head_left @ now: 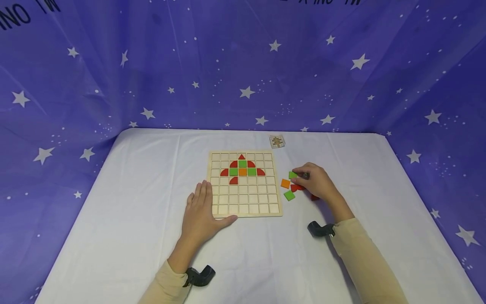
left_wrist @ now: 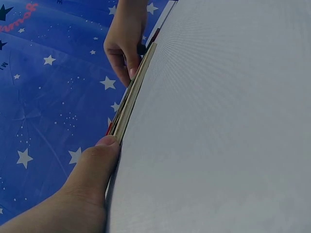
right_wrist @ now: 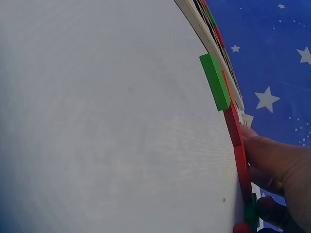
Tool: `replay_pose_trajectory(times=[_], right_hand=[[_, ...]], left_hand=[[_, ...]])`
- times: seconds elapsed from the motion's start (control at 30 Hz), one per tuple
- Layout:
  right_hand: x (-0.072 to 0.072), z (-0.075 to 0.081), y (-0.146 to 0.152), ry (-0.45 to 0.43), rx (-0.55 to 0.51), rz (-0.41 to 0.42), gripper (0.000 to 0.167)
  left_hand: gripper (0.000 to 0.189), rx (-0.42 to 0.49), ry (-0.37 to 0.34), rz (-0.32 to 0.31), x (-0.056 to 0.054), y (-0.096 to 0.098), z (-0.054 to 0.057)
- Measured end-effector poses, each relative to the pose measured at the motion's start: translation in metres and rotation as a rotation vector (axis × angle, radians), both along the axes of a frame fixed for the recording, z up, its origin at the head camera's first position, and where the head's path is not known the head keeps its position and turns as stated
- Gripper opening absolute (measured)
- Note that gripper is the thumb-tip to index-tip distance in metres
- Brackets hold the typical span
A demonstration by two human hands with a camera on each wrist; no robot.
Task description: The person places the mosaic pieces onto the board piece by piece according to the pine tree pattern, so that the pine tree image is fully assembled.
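Observation:
A square wooden grid board (head_left: 243, 202) lies on the table, with red, green and orange tiles set in its upper cells. Along its left edge rests my left hand (head_left: 198, 217), fingers extended and thumb (left_wrist: 103, 150) against the near edge. Right of the board, my right hand (head_left: 317, 181) reaches down over a small group of loose tiles. Its index fingertip is at a green tile (head_left: 292, 175) and its thumb at a red tile (head_left: 294, 188), with a gap between them. In the right wrist view the fingers partly overlap red tiles (right_wrist: 243, 170) and another green tile (right_wrist: 250, 213).
Near the board's right edge lie an orange tile (head_left: 285, 183) and a green tile (head_left: 290, 195). A red piece (head_left: 314, 197) shows beneath the right hand. Beyond the board's far right corner is a small patterned card (head_left: 277, 141). A white cloth (head_left: 133, 202) covers the table.

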State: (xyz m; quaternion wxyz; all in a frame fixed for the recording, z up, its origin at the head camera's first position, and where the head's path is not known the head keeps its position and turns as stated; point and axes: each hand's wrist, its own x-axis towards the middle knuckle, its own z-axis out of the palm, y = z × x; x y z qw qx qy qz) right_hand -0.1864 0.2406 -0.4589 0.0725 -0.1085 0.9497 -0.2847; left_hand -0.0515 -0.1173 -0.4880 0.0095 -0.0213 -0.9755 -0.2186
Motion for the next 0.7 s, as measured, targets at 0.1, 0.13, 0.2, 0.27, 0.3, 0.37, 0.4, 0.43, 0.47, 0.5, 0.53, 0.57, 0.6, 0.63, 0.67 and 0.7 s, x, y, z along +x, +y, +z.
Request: replay_pose_trajectory(times=[0.1, 0.13, 0.2, 0.27, 0.3, 0.37, 0.4, 0.43, 0.47, 0.5, 0.53, 0.57, 0.6, 0.63, 0.67, 0.7], right_hand=[[-0.0001, -0.0015, 0.0007, 0.022, 0.011, 0.021, 0.041], [0.0001, -0.0018, 0.0007, 0.029, 0.014, 0.029, 0.04], [0.0005, -0.0019, 0.0003, 0.043, 0.019, 0.039, 0.038], [0.001, -0.0019, -0.0003, 0.054, 0.024, 0.047, 0.037], [0.0014, -0.0016, -0.0006, 0.057, 0.03, 0.05, 0.036], [0.0018, -0.0017, -0.0008, 0.063, 0.04, 0.057, 0.035], [0.0018, -0.0019, -0.0008, 0.066, 0.046, 0.061, 0.035], [0.0019, -0.0022, -0.0008, 0.07, 0.052, 0.065, 0.035], [0.002, -0.0024, -0.0008, 0.076, 0.057, 0.069, 0.035], [0.0021, -0.0026, -0.0008, 0.082, 0.063, 0.072, 0.035], [0.0022, -0.0027, -0.0008, 0.091, 0.066, 0.075, 0.035], [0.0024, -0.0027, -0.001, 0.099, 0.071, 0.076, 0.035], [0.0025, -0.0026, -0.0013, 0.106, 0.075, 0.076, 0.036], [0.0028, -0.0024, -0.0017, 0.113, 0.076, 0.074, 0.036], [0.0032, -0.002, -0.0023, 0.119, 0.076, 0.069, 0.037], [0.0034, -0.0015, -0.003, 0.125, 0.075, 0.067, 0.037]], left_hand=[[0.131, 0.0, 0.004, 0.0, 0.0004, 0.0001, -0.0002], [0.131, -0.001, 0.004, 0.001, 0.0003, 0.0001, -0.0004], [0.131, -0.005, 0.003, 0.001, 0.0002, 0.0001, -0.0005], [0.131, -0.007, 0.001, 0.001, 0.0, 0.0, -0.0004], [0.131, -0.008, -0.004, 0.0, 0.0, -0.0001, -0.0003], [0.131, -0.009, -0.007, 0.001, 0.0, -0.0001, 0.0], [0.131, -0.008, -0.007, 0.001, 0.0001, -0.0001, 0.0001], [0.131, -0.008, -0.008, 0.0, 0.0001, 0.0, 0.0002], [0.131, -0.006, -0.009, 0.0, 0.0001, 0.0001, 0.0004], [0.131, -0.005, -0.009, 0.001, 0.0002, 0.0002, 0.0005], [0.131, -0.004, -0.009, 0.001, 0.0003, 0.0003, 0.0006], [0.131, -0.003, -0.009, 0.001, 0.0003, 0.0004, 0.0007], [0.131, -0.002, -0.01, 0.001, 0.0004, 0.0005, 0.0007], [0.131, -0.003, -0.01, 0.001, 0.0004, 0.0005, 0.0007], [0.131, -0.004, -0.01, 0.0, 0.0004, 0.0005, 0.0008], [0.131, -0.005, -0.009, 0.0, 0.0003, 0.0005, 0.0009]])
